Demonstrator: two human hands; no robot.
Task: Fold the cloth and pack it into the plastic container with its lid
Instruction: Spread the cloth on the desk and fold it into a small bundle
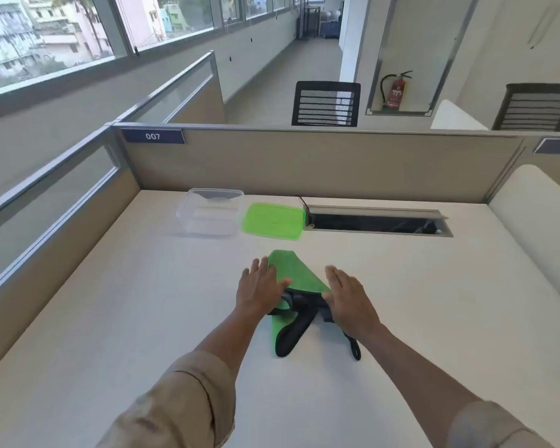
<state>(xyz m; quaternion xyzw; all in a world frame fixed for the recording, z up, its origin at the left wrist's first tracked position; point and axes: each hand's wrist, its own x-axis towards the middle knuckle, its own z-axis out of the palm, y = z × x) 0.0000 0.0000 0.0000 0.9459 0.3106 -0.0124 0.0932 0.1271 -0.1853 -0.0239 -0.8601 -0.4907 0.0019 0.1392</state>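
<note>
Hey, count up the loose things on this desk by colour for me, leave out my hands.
Green: 2, the cloth with its dark trim, and the lid
Clear: 1, the plastic container, open and empty
Total: 3

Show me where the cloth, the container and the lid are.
cloth [299,275], head view, on its flat green upper part between the hands
container [209,212], head view, on its clear inside floor
lid [274,221], head view, on its green top centre
</note>
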